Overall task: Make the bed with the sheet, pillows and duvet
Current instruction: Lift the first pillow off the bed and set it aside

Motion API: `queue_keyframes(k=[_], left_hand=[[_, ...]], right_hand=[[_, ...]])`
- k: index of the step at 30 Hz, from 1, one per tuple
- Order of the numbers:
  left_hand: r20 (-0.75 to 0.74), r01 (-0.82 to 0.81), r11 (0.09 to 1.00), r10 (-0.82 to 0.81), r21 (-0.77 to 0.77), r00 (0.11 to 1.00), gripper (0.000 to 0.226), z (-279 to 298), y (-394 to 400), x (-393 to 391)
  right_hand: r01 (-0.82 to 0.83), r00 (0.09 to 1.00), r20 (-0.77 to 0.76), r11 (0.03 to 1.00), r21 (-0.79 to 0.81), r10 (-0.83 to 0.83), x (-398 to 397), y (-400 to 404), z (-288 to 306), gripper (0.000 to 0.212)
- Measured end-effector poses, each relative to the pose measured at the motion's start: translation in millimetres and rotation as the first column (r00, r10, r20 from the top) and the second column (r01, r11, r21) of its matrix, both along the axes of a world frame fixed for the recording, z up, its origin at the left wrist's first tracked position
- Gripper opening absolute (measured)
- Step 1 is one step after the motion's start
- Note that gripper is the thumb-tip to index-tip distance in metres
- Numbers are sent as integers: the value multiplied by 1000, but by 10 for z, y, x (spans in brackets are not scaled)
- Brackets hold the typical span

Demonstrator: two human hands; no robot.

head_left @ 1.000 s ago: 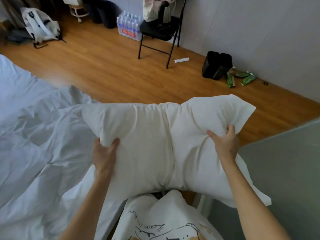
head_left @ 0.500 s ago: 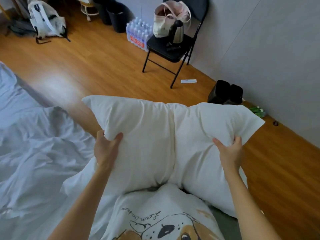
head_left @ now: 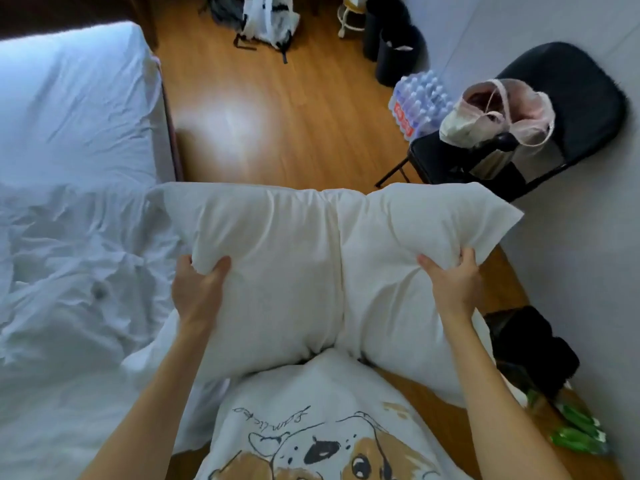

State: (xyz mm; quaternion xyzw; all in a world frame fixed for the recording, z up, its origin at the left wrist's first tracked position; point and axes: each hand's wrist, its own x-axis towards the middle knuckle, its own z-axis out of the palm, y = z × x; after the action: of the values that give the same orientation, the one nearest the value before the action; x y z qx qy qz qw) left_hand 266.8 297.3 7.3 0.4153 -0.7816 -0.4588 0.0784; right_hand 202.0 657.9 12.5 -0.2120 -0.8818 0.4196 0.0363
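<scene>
I hold a white pillow [head_left: 311, 258] in front of my chest, above the wooden floor beside the bed. My left hand [head_left: 197, 292] grips its left side, fingers and thumb curled into the fabric. My right hand [head_left: 450, 285] pinches the right side the same way. The pillow sags in a crease down its middle. To the left lies the bed with a white fitted sheet [head_left: 76, 98] at the far end and a crumpled white duvet [head_left: 69, 271] nearer to me. The pillow's left corner overlaps the duvet's edge.
A black folding chair [head_left: 554, 133] with a tote bag [head_left: 498, 116] stands by the right wall. A pack of water bottles [head_left: 419, 102], black bins [head_left: 394, 46] and a white backpack [head_left: 266, 19] sit farther off. Black boots [head_left: 526, 344] and green packets [head_left: 578, 427] lie near my right.
My view has swung left toward the bed, and the fitted sheet's far end has come into view. The pillow stays in both hands, lifted slightly and carried toward the bed.
</scene>
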Motion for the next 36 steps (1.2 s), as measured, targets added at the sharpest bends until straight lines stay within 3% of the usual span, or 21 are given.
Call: queue_keyframes(k=[10,17,24,30,36], left_hand=[[39,-289,957,289,-19,956,63,-130,-266,-1508],[-12,-241,969,242,44,970,58,-156,-903,-3591],[-88,-193,980,189,-45,978,46,240,-1587,-5542],[-83,-275,961,272,-31,959,42,128,-1959,-6962],[-59,-463,887,462,3,885,48,-78,-2207,-8358]], right_hand=[[-241,967,74,969,-48,244,-2315,-573,-271,43],[-221,974,55,975,-1,220,-4342,-1240,-238,46],[-146,989,-19,989,-16,146,-6172,-1679,63,49],[-230,973,-14,971,-66,230,-7846,-2186,-145,49],[-397,918,-28,915,-69,396,-9900,-2929,-259,47]])
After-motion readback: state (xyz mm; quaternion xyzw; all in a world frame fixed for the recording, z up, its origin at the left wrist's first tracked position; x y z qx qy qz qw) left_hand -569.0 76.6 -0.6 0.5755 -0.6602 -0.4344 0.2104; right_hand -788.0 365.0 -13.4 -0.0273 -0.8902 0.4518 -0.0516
